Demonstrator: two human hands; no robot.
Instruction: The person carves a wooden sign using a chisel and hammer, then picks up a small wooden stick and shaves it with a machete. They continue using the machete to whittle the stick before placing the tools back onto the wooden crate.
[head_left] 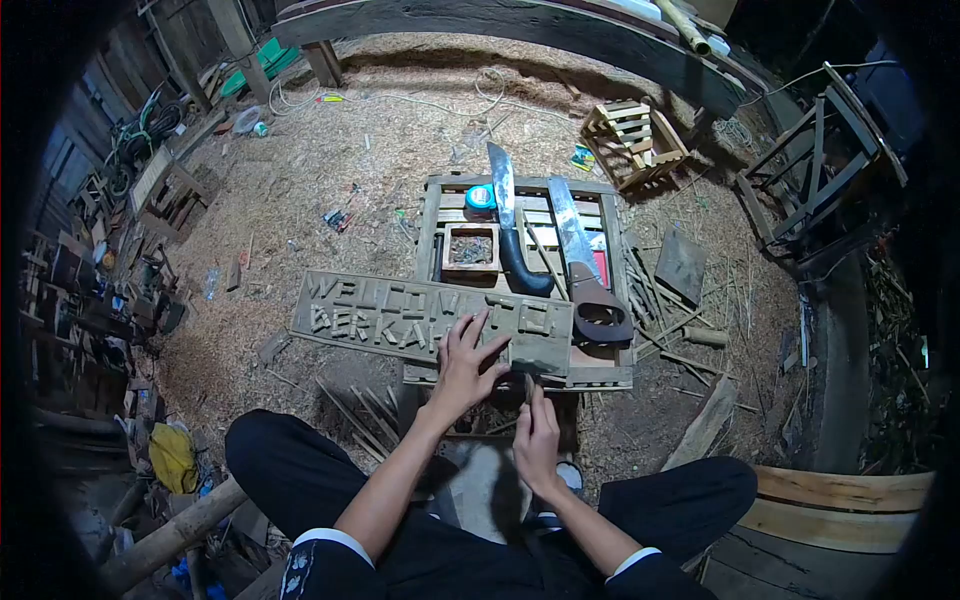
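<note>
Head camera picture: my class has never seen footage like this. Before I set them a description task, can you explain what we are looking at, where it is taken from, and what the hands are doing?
There is no machine here. A person sits on a sawdust-covered floor, and the single picture comes from a camera worn on their head, looking down, which is why the edges curve. The left hand lies spread open on a wooden sign whose letters begin WELCOME. The right hand is curled just below the sign's edge; whatever it grips is too small to tell. The sign lies across a low wooden pallet. On the pallet are a machete, a hand saw, a blue tape roll and a small square wooden frame. A slatted crate stands beyond it.
</note>
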